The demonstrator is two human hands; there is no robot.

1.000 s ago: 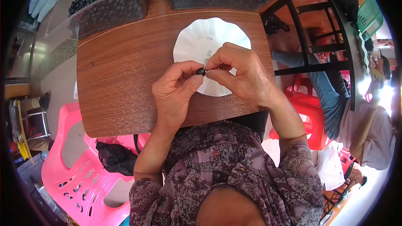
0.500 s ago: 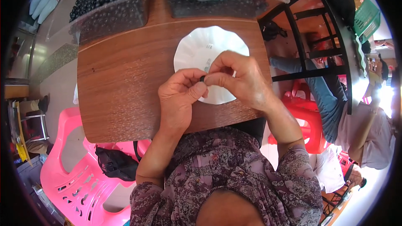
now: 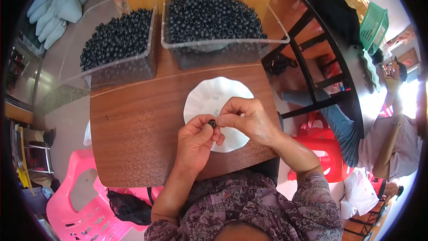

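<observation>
A small black ring-shaped bead is pinched between the fingertips of my left hand and my right hand. Both hands meet just above a white scalloped paper plate that lies on the brown wooden table. At the table's far edge stand two clear plastic tubs, the left tub and the right tub, each heaped with the same black beads.
A pink plastic chair stands at the lower left with a black bag beside it. A red stool and a dark metal table frame are on the right, where another person sits.
My hands have stayed together over the plate, shifting slightly toward me. The bead now shows more plainly between my fingertips.
</observation>
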